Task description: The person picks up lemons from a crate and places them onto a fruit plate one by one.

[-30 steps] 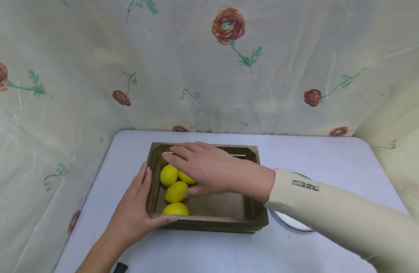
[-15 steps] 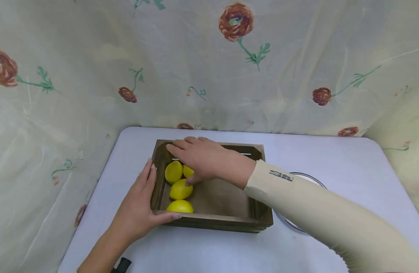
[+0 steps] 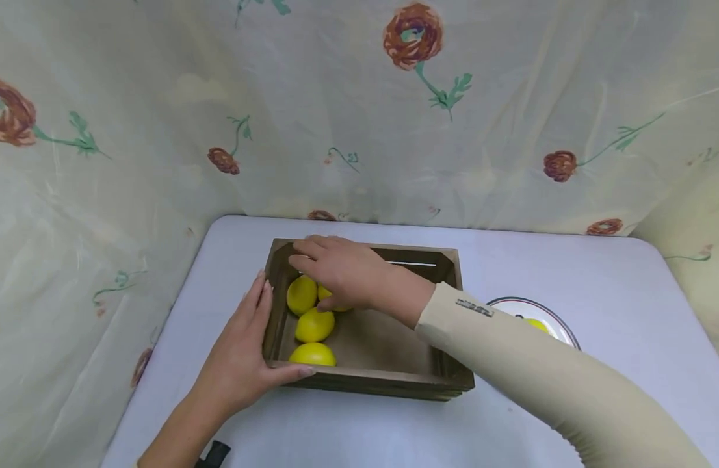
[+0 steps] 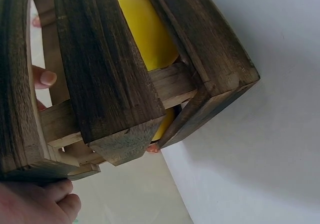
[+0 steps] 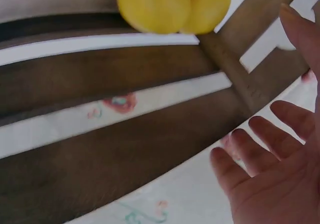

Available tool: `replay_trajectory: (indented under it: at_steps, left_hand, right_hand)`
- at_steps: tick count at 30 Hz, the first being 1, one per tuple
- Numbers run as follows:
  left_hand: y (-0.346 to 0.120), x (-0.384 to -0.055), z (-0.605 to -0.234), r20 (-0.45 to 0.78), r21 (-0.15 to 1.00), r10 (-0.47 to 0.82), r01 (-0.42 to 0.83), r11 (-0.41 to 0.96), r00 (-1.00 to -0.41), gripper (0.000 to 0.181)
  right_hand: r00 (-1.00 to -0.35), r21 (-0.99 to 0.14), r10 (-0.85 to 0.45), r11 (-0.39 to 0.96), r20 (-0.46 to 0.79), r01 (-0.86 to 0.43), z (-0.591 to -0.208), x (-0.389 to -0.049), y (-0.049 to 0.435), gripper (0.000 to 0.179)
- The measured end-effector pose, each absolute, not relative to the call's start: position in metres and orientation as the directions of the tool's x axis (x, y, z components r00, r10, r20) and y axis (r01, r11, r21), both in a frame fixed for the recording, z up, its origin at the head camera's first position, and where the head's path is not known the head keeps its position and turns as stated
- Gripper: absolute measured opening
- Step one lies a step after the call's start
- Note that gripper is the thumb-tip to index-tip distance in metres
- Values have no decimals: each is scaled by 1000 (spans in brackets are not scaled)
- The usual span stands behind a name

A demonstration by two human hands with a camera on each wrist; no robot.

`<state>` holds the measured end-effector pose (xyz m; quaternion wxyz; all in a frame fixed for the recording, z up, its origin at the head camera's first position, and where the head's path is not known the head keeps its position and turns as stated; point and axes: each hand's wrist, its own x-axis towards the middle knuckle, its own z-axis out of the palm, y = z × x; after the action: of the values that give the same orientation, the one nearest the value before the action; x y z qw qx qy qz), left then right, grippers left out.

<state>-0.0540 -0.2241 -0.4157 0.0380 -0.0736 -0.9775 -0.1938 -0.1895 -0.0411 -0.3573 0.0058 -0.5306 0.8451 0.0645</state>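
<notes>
A dark wooden crate [image 3: 389,378] with slatted walls stands on the table. Along its left side lie several yellow lemons [image 3: 314,325], seen through the slats as a lemon [image 4: 149,31] in the left wrist view. My left hand [image 3: 239,357] holds the crate's front left corner, thumb along the front rim and fingers against the left wall. Over the far left part of the crate, my right hand [image 3: 350,270] reaches down with fingers spread, partly covering a lemon; its thumb is near two lemons. In the right wrist view that hand [image 5: 275,169] shows holding nothing.
To the right of the crate is a white plate [image 3: 561,328] with a dark rim, partly covered by my right sleeve [image 3: 511,351]. A yellow thing [image 3: 536,324] lies on it. A black object [image 3: 217,453] shows by my left forearm. Floral curtains hang behind the table.
The right forearm has swung left and uncovered more of the plate. The right fingers have stayed over the far left of the crate. The whole head view has shifted slightly.
</notes>
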Motion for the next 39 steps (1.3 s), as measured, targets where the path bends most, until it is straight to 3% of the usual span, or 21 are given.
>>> replay_trajectory:
  at_steps: [6, 11, 16, 23, 30, 39]
  left_hand:
    - [-224, -54, -414, 94, 374, 133, 159, 914, -987, 126]
    - [-224, -53, -415, 100, 377, 133, 161, 912, -986, 126]
    - [-224, -53, -416, 119, 368, 138, 173, 914, -983, 126]
    - [-224, -54, -417, 142, 355, 145, 187, 916, -979, 125]
    - [-225, -54, -417, 129, 357, 143, 181, 917, -981, 125]
    - [-223, -53, -414, 98, 372, 126, 154, 915, -987, 126]
  right_hand:
    - [-363, 72, -930, 359, -62, -931, -367, -183, -50, 79]
    - [-420, 10, -891, 424, -171, -905, -375, -182, -55, 83]
    - [-470, 28, -849, 478, -243, -878, -385, -185, -55, 80]
    - [-516, 195, -833, 482, -202, -854, -397, -176, -54, 45]
    - [-533, 366, -831, 452, -160, -814, -413, -166, -52, 34]
    - [-573, 249, -768, 518, -284, -818, -423, -179, -44, 37]
